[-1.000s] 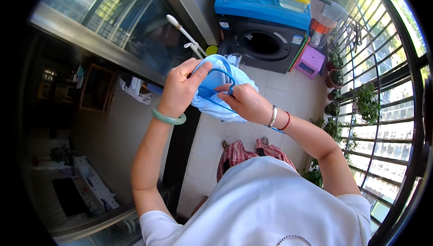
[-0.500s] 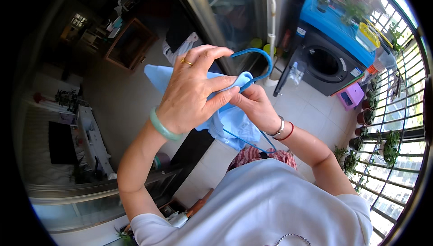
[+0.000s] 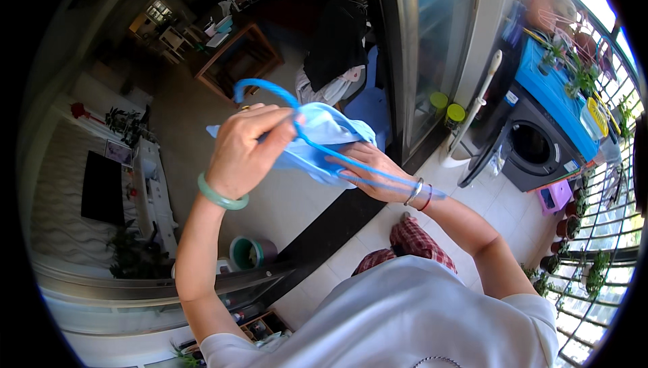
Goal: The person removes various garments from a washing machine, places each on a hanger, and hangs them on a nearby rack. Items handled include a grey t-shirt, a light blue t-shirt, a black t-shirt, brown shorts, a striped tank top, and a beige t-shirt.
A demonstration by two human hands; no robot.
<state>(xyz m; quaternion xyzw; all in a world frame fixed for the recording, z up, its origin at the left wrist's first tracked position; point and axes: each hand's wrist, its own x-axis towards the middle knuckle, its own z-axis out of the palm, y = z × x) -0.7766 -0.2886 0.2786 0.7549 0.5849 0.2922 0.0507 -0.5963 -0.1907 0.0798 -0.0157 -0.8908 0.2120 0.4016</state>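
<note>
My left hand [image 3: 244, 148], with a green bangle at its wrist, pinches a blue clothes hanger [image 3: 268, 86] below its hook. The hook curves up and to the left, and one hanger arm slants down to the right across my right hand, blurred by motion. A light blue garment [image 3: 327, 119] bunches between the two hands, its edge forming an opening. My right hand [image 3: 378, 171] is at that opening, its fingers closed on the cloth and some fingertips partly hidden. The hanger's other arm is hidden behind my left hand and the cloth.
A dark front-loading washing machine [image 3: 533, 142] stands at the right, its door open. Beside it are a purple stool [image 3: 555, 196] and potted plants along a window grille [image 3: 611, 233]. A sliding glass door [image 3: 439, 44] and a dark threshold [image 3: 337, 229] border the room. A bin [image 3: 251, 253] stands left.
The hanger has turned, its hook now pointing left instead of right. My left hand has moved left and down, my hands are farther apart, and the view has shifted.
</note>
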